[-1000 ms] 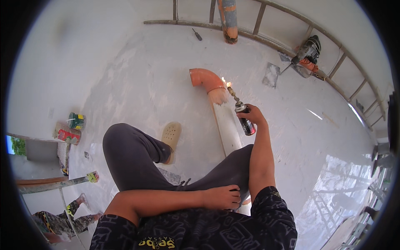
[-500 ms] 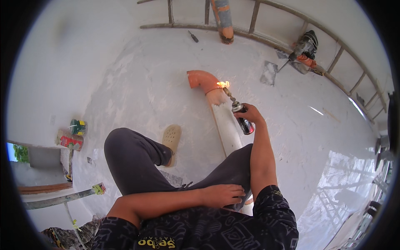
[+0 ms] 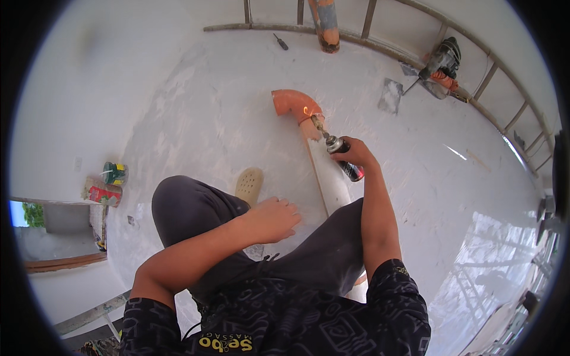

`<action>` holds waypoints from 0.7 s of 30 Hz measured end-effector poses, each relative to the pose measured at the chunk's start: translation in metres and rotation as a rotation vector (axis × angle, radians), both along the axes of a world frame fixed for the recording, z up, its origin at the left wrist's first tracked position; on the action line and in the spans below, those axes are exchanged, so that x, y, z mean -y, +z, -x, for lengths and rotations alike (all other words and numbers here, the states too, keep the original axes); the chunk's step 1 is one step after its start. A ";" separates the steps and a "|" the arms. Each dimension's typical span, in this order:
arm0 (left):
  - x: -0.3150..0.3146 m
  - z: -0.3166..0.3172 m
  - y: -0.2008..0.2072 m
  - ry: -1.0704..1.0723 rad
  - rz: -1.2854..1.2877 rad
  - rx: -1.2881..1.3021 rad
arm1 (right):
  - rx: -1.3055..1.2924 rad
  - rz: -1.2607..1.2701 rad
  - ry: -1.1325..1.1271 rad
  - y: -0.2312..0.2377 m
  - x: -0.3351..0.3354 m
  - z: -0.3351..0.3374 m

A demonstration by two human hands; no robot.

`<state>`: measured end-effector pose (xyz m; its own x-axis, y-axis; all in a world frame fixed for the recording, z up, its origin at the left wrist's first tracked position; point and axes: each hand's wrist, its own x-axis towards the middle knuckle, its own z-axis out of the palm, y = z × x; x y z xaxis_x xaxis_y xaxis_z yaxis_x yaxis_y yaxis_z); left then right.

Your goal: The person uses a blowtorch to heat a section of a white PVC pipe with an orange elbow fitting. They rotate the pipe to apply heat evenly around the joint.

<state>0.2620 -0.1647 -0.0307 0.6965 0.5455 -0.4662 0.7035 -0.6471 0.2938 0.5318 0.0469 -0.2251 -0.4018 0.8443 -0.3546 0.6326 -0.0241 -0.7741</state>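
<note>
My right hand [image 3: 360,153] is wrapped round the dark canister of a gas blowtorch [image 3: 352,171]. Its nozzle meets the orange elbow fitting [image 3: 291,102] near where that fitting joins a long whitish pipe [image 3: 330,172], and a small flame shows there. The pipe lies along the floor and runs back between my legs, its near part hidden by my right leg. In front of my lap, over the floor between my knees, hovers my left hand [image 3: 273,219]. Its fingers are stretched out a little apart, with nothing held.
A wooden ladder [image 3: 356,40] lies along the far wall, an orange and grey pipe [image 3: 326,26] across it. Beside it are a power drill [image 3: 442,62] and a screwdriver [image 3: 281,43]. A green tub [image 3: 114,173] and a red-labelled container [image 3: 102,193] stand at left. My beige clog [image 3: 249,183] is planted ahead.
My left hand has lifted from my lap and moved forward and left. The blowtorch has come closer to the pipe joint, and its flame looks smaller. The whole view has shifted slightly.
</note>
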 end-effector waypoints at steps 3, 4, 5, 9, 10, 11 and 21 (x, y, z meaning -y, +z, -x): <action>-0.014 0.026 0.010 0.031 -0.017 -0.121 | -0.011 0.002 0.016 -0.004 -0.001 0.005; -0.019 0.032 0.012 0.054 -0.016 -0.139 | -0.014 0.000 0.021 -0.006 -0.001 0.007; -0.023 0.038 0.014 0.070 -0.010 -0.174 | -0.004 0.003 0.020 -0.007 -0.002 0.009; -0.042 0.053 0.013 0.093 -0.034 -0.235 | 0.026 -0.037 0.060 -0.013 -0.001 0.016; -0.045 0.054 0.010 0.101 -0.041 -0.224 | 0.036 -0.045 0.070 -0.014 -0.001 0.018; -0.047 0.053 0.006 0.111 -0.050 -0.217 | 0.053 -0.050 0.077 -0.015 -0.001 0.020; -0.049 0.035 -0.031 0.189 0.156 -0.059 | 0.077 -0.047 0.038 -0.025 -0.009 0.020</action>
<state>0.2274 -0.1159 -0.0618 0.5583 0.5819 -0.5914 0.8264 -0.4527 0.3348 0.5121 0.0562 -0.2505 -0.4068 0.8456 -0.3456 0.6898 0.0363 -0.7231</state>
